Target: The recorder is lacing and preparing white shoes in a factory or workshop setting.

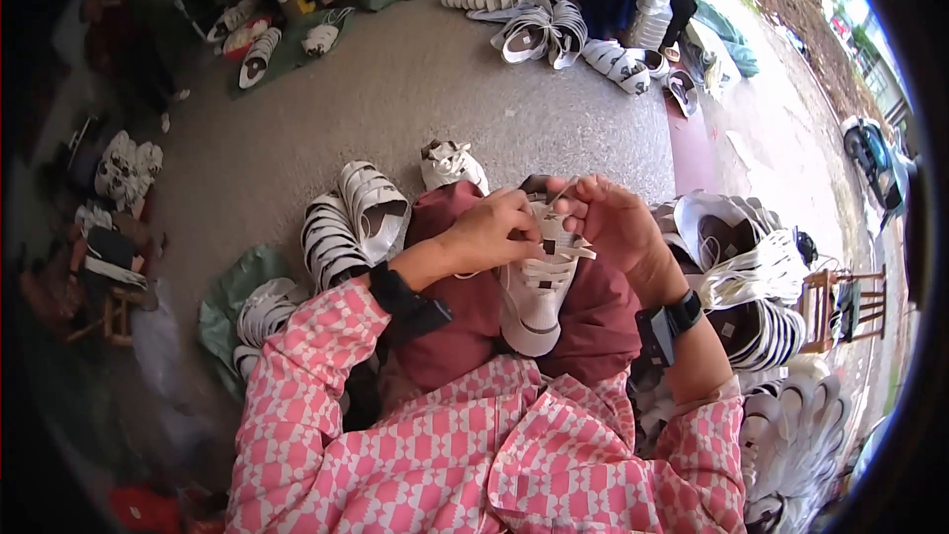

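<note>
A white lace-up shoe [535,309] rests on my lap between my thighs, toe toward me. My left hand [502,225] lies over the left side of its lacing, fingers curled and pinched together; what sits between the fingertips is hidden. Above the shoe's opening, my right hand [615,222] is raised with thumb and forefinger pinched on a thin white shoelace [561,192]; its other fingers are bent. Flat white lace ends [578,253] stick out across the shoe's front, below the right hand.
Stacked white shoe uppers [341,227] stand left of my knees, more piles [751,262] at my right. One white shoe [452,166] is beyond my knees. A wooden stool [852,305] stands far right. Other people sit among shoes across the floor, one holding a shoe stack [652,10].
</note>
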### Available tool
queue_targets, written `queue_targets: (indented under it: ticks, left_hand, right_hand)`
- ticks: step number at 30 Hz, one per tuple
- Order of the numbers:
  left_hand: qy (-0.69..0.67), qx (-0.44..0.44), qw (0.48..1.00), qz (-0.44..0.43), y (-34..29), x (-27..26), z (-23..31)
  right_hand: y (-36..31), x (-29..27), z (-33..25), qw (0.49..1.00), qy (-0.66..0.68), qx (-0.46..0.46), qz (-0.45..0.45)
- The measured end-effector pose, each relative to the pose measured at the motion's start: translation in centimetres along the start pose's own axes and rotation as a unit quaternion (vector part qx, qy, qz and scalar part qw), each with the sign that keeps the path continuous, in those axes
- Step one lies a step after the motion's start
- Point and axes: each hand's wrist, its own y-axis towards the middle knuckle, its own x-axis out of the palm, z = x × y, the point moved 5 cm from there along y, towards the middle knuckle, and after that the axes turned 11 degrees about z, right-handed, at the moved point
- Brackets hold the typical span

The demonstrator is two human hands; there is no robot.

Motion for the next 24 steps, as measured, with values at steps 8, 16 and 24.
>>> queue_targets:
  ticks: [8,16,24]
  left_hand:
    - [-0.251,-0.190,0.940,-0.132,-1.5,-1.5,-1.2]
    - [-0.160,-0.139,0.972,-0.104,-2.1,-2.3,-0.2]
    - [-0.147,-0.043,0.988,0.027,0.6,-4.5,-0.7]
  right_hand:
    - [-2.0,-10.6,-8.0,0.925,0.295,-0.199,0.135]
    - [-5.6,-9.7,-7.6,0.927,0.010,-0.226,0.299]
    - [-6.6,-2.9,-3.5,0.614,-0.696,-0.363,0.080]
